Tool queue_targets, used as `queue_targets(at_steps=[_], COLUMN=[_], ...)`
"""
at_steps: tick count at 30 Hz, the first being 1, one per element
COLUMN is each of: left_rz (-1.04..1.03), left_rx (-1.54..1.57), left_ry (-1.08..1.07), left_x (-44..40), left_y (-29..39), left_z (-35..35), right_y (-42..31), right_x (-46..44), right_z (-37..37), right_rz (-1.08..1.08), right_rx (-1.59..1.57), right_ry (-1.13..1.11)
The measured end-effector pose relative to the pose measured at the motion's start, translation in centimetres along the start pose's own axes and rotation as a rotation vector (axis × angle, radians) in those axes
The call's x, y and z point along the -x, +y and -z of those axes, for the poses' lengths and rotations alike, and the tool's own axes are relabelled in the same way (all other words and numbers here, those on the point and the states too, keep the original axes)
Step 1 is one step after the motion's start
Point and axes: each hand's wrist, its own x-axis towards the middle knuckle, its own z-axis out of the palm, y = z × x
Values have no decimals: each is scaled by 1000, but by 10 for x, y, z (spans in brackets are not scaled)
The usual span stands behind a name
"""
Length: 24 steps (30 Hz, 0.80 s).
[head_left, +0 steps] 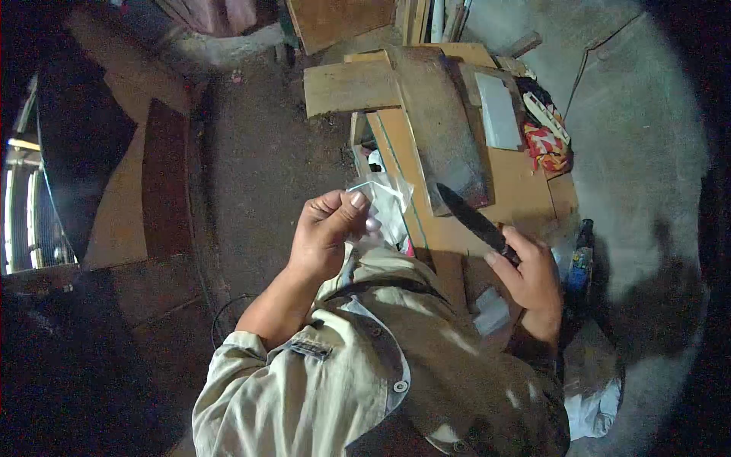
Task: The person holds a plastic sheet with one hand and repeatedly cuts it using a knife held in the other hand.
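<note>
My left hand [329,228] is closed, with thumb and fingertips pinching a clear plastic bag [391,199]. The bag hangs off to the right of the fingers, and what it holds, if anything, I cannot make out. In my right hand [527,273] is a dark-bladed knife [470,217], gripped by its handle. The blade points up and left, toward the boards and apart from the bag.
Wooden boards [442,114] lie stacked ahead of me, with a white flat piece [499,110] on them. A red and yellow packet [547,147] sits at their right edge. A dark bottle [582,255] stands right of my right hand. Panels [166,179] line the left side.
</note>
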Motion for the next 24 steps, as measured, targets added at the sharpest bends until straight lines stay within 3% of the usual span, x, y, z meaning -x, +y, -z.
queue_targets(at_steps=[6, 7, 12, 19, 24], left_rz=[-24, -40, -31, 17, 2], left_rx=[34, 11, -35, -130, -256], left_ry=[-3, -14, 26, -272, -297], left_x=[-3, -3, 3, 7, 7], left_y=[-2, -3, 0, -9, -16], left_z=[-2, -1, -6, -12, -15], right_y=[-5, -7, -1, -6, 0], right_x=[2, 3, -2, -15, -22], right_z=[-1, 2, -6, -20, -33], right_rz=[178, 83, 183, 178, 238], right_rx=[7, 4, 54, 89, 74], right_ry=[-17, -105, -42, -68, -51])
